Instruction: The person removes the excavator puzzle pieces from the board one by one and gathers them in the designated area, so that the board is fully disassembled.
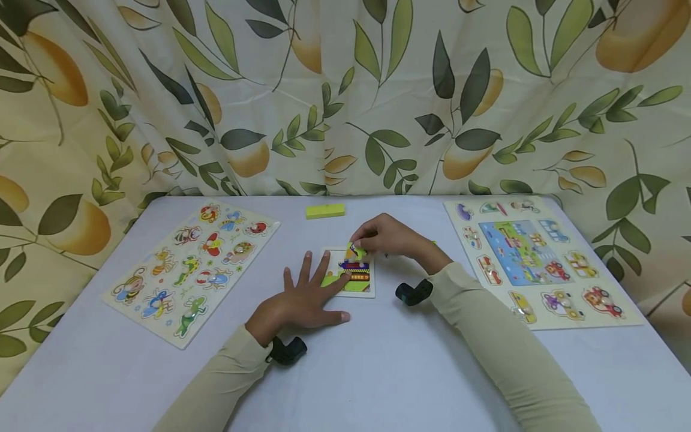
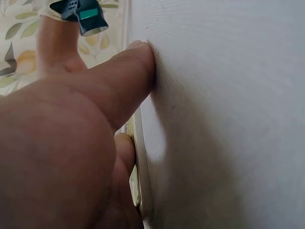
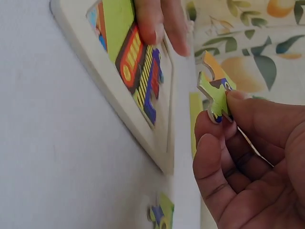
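Note:
My left hand [image 1: 302, 303] lies flat with fingers spread, fingertips on a small white-framed jigsaw puzzle [image 1: 356, 294] and thumb on the tablecloth. In the left wrist view the thumb [image 2: 126, 71] lies beside the frame's edge. Above the puzzle's far right part, my right hand [image 1: 391, 236] pinches a jigsaw piece [image 3: 217, 93] between thumb and fingers; it is green and orange with some purple. Inside the frame [image 3: 121, 98], joined pieces [image 3: 136, 64] show red, yellow and purple vehicles over green. Another loose piece [image 3: 164, 212] lies on the cloth near the frame.
A yellow-green block [image 1: 326, 211] lies behind the puzzle. At the left is a board of insect pieces [image 1: 272, 222]; at the right stands out a board of vehicle pieces [image 1: 604, 323]. A leaf-and-fruit-patterned curtain [image 1: 345, 120] hangs at the table's far edge.

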Motion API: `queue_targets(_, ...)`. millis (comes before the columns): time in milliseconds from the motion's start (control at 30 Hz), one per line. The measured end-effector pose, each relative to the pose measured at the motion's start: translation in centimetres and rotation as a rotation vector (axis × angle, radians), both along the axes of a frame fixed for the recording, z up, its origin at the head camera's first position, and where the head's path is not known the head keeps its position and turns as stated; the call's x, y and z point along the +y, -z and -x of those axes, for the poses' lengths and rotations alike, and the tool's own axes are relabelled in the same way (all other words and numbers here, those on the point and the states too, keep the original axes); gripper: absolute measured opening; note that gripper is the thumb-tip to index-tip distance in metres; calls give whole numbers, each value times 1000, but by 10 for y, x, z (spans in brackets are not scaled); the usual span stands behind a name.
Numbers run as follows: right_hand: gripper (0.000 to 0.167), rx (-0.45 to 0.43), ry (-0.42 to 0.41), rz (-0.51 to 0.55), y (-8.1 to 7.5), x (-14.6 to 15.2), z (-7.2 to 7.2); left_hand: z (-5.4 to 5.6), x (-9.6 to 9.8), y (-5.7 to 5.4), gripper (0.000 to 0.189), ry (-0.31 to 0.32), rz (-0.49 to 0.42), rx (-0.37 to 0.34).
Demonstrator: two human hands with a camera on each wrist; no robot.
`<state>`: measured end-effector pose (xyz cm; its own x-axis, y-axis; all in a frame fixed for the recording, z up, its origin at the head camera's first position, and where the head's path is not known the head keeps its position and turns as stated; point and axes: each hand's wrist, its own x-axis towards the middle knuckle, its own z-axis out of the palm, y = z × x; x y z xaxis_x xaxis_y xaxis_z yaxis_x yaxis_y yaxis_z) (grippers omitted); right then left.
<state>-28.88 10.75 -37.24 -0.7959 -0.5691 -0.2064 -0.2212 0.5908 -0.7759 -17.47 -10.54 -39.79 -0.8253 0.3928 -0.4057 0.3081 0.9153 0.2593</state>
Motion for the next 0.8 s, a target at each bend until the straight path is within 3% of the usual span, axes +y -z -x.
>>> queue_targets(333, 17, 8, 51, -67, -9, 27, -1, 1, -2, -1, 82, 17, -13, -6)
queue_targets(800, 13, -19, -44, -130, -7, 46, -2, 1, 1, 0, 81, 1, -27, -20)
